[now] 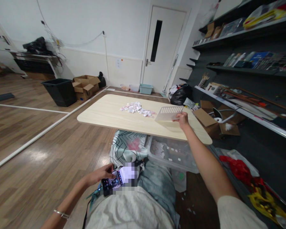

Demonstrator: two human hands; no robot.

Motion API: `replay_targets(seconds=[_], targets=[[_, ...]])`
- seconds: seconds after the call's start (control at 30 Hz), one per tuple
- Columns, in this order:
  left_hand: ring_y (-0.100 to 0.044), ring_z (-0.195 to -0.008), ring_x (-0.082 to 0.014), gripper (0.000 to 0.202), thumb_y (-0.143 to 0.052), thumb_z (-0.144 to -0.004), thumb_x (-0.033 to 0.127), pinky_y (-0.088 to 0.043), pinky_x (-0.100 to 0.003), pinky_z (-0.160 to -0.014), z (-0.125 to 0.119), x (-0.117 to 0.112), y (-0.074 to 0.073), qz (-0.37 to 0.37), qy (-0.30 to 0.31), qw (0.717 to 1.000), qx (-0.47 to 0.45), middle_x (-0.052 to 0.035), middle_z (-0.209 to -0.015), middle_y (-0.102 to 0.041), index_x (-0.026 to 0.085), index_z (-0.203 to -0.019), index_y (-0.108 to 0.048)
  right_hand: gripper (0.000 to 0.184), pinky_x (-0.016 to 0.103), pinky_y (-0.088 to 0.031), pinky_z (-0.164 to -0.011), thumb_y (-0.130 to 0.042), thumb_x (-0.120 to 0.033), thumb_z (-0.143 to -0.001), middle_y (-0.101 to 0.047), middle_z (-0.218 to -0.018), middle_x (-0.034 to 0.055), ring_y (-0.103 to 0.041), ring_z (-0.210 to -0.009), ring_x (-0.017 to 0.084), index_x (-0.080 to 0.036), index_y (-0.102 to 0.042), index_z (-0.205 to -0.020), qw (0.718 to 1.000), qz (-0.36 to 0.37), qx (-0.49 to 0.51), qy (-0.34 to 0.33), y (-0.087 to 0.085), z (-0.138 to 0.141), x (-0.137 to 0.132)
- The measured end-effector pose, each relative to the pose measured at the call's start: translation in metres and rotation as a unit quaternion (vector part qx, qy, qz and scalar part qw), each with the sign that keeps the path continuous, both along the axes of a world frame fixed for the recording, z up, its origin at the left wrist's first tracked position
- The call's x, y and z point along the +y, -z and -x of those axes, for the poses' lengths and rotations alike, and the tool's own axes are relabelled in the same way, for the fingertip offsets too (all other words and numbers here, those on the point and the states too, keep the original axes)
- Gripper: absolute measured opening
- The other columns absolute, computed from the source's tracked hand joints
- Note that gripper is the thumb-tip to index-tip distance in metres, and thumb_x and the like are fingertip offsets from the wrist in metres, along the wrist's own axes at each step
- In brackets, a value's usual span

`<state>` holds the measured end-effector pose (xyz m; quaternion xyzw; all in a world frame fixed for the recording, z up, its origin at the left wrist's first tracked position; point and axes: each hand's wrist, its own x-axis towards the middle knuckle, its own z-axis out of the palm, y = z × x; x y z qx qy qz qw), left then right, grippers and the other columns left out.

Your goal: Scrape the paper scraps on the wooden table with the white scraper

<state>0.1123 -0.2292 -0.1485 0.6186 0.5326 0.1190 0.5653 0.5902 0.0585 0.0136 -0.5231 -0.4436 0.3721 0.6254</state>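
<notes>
In the head view my left hand (102,173) is at my lap, closed on a phone (108,187) with a lit screen; the thumb lies over the screen and the other fingers are mostly hidden. My right hand (182,119) reaches over the pale wooden table (102,116) and pinches the right edge of a white slotted plastic panel (162,116). The panel stands tilted on the tabletop, its row of slots along the upper edge. Just left of it lies a loose pile of small white and pinkish paper-like pieces (134,107).
Below the table's near edge sits a clear plastic bin (188,159) with small white pieces inside, beside a patterned cloth (119,146). Shelves (243,71) and an open cardboard box (206,116) stand right. A black bin (60,92) and cardboard boxes (85,87) stand left.
</notes>
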Motion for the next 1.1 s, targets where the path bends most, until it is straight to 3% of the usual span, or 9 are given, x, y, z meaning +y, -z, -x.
replay_targets(seconds=[0.3,0.57,0.83,1.1], targets=[[-0.046,-0.091,-0.0232,0.055,-0.077,-0.068,0.065,-0.040,-0.036,-0.082,-0.0009,0.0016,-0.0014,0.007,0.008,1.000,0.015,0.0022,-0.093,-0.049,0.027,-0.096,-0.048,0.030,0.031,-0.072,-0.056,-0.069,-0.017,-0.053,-0.061,-0.070,-0.0047,-0.065,-0.065,0.014,-0.025,-0.049,-0.074,1.000,-0.007,0.004,0.003,-0.0026,0.0028,0.0004],[-0.046,-0.094,-0.0235,0.057,-0.077,-0.070,0.068,-0.040,-0.037,-0.086,-0.0014,0.0010,0.0002,0.001,0.008,1.000,0.006,0.0020,-0.096,-0.048,0.026,-0.097,-0.049,0.028,0.027,-0.065,-0.045,-0.067,-0.021,-0.051,-0.057,-0.066,-0.0030,-0.064,-0.063,0.016,-0.026,-0.048,-0.071,1.000,-0.001,-0.004,0.031,-0.0036,0.0008,-0.0014],[-0.046,-0.093,-0.0231,0.059,-0.078,-0.071,0.070,-0.040,-0.036,-0.085,-0.0007,0.0021,0.0018,0.005,0.008,1.000,0.004,0.0024,-0.096,-0.048,0.026,-0.098,-0.049,0.026,0.025,-0.068,-0.050,-0.066,-0.020,-0.051,-0.060,-0.070,-0.0039,-0.061,-0.067,0.014,-0.025,-0.050,-0.072,0.998,-0.012,0.012,0.062,-0.0069,0.0047,-0.0029],[-0.049,-0.093,-0.0243,0.057,-0.079,-0.071,0.071,-0.044,-0.037,-0.083,-0.0009,0.0013,0.0013,-0.003,0.006,1.000,0.005,0.0010,-0.092,-0.052,0.027,-0.094,-0.050,0.026,0.026,-0.056,-0.040,-0.069,-0.027,-0.052,-0.054,-0.060,-0.0034,-0.054,-0.055,0.014,-0.027,-0.045,-0.063,0.999,-0.009,-0.017,0.035,-0.0027,0.0016,-0.0054]])
